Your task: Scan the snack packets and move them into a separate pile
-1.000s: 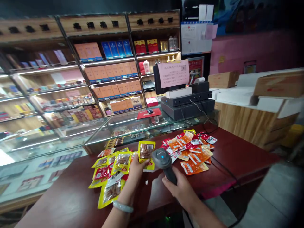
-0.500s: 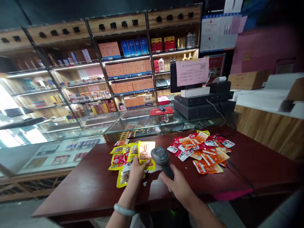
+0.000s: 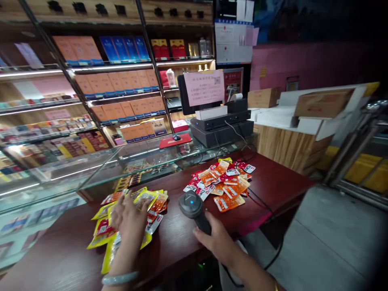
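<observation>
Snack packets [image 3: 145,199], flat glossy yellow, under spread left hand [image 3: 129,218]; right hand [image 3: 216,242] grips rounded grey scanner [image 3: 190,203].

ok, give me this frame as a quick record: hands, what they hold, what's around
left hand: open, spread flat on the yellow packets
right hand: closed around the scanner handle
scanner: upright, above the counter, between the two piles
orange packets: heap right of the scanner, untouched
till: behind, on the glass case

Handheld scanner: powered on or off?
On. A blue light glows on the head of the scanner, which the right hand grips by its handle.
</observation>
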Demonstrator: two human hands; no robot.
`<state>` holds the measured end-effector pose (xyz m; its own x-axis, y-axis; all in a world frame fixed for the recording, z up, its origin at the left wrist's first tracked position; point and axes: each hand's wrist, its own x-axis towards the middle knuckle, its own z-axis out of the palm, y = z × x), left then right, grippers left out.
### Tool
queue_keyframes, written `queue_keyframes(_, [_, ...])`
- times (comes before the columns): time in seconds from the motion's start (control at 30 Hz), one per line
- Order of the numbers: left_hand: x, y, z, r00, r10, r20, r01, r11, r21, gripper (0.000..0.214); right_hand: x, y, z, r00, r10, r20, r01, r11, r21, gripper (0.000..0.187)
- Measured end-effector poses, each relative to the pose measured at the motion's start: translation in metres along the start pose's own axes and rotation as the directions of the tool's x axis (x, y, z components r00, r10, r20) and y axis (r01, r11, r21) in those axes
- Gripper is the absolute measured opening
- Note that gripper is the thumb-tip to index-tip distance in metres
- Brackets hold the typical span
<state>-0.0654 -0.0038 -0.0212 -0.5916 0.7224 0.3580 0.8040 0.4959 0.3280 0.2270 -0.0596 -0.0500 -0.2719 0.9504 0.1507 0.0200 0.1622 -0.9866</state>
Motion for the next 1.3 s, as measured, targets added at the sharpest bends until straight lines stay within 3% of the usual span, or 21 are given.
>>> queue_keyframes(0.07, [-0.013,0.037,0.011,0.985,0.17,0.039,-0.171,0.985,0.016,0.061,-0.003,0.003,-0.012,1.0,0.014,-0.021,-0.014,1.0,-0.019,0.03])
queue_keyframes(0.13, [-0.025,0.076,0.025,0.932,0.329,0.153,-0.329,0.944,-0.025,0.048,-0.006,0.006,-0.023,0.997,0.042,-0.061,-0.044,0.999,-0.03,0.037])
queue_keyframes(0.2, [-0.035,0.114,0.04,0.874,0.421,0.243,-0.415,0.907,-0.078,0.045,-0.009,0.011,-0.034,0.993,0.052,-0.107,-0.055,0.998,-0.024,0.045])
queue_keyframes(0.27, [-0.042,0.15,0.056,0.856,0.426,0.292,-0.426,0.902,-0.067,0.055,-0.011,0.017,-0.045,0.987,0.048,-0.154,-0.051,0.999,-0.018,0.047])
queue_keyframes(0.37, [-0.047,0.195,0.078,0.87,0.383,0.312,-0.401,0.916,-0.005,0.074,-0.013,0.027,-0.059,0.975,0.063,-0.214,-0.071,0.997,-0.031,0.046])
queue_keyframes(0.43, [-0.044,0.215,0.091,0.878,0.369,0.306,-0.389,0.921,0.006,0.083,-0.015,0.034,-0.067,0.969,0.067,-0.238,-0.077,0.997,-0.03,0.045])
queue_keyframes(0.53, [-0.036,0.229,0.105,0.882,0.331,0.335,-0.351,0.936,-0.002,0.087,-0.016,0.041,-0.075,0.962,0.053,-0.268,-0.057,0.998,-0.008,0.045])
queue_keyframes(0.63, [-0.031,0.227,0.108,0.876,0.319,0.361,-0.337,0.942,-0.016,0.08,-0.015,0.039,-0.079,0.962,0.053,-0.268,-0.051,0.999,0.012,0.041])
queue_keyframes(0.8, [-0.035,0.205,0.096,0.887,0.348,0.303,-0.331,0.938,-0.107,0.056,-0.011,0.022,-0.074,0.976,0.053,-0.214,-0.055,0.998,-0.005,0.042])
queue_keyframes(0.97, [-0.036,0.183,0.084,0.925,0.346,0.158,-0.302,0.92,-0.251,0.035,-0.006,0.008,-0.055,0.978,0.033,-0.206,-0.028,0.999,0.025,0.035])
queue_keyframes(1.03, [-0.035,0.17,0.083,0.934,0.321,0.157,-0.228,0.875,-0.427,0.032,-0.003,0.006,-0.047,0.978,0.061,-0.2,-0.049,0.997,0.061,0.03])
queue_keyframes(1.13, [-0.036,0.142,0.084,0.952,0.262,0.161,-0.078,0.712,-0.698,0.033,0.001,0.001,-0.034,0.985,0.082,-0.154,-0.062,0.99,0.13,0.03])
queue_keyframes(1.2, [-0.039,0.119,0.082,0.966,0.231,0.118,-0.055,0.627,-0.777,0.033,0.005,-0.002,-0.023,0.992,0.074,-0.099,-0.058,0.986,0.154,0.03])
queue_keyframes(1.3, [-0.043,0.086,0.076,0.977,0.208,0.052,-0.081,0.581,-0.81,0.033,0.011,-0.005,-0.005,0.999,0.04,-0.034,-0.035,0.988,0.151,0.03])
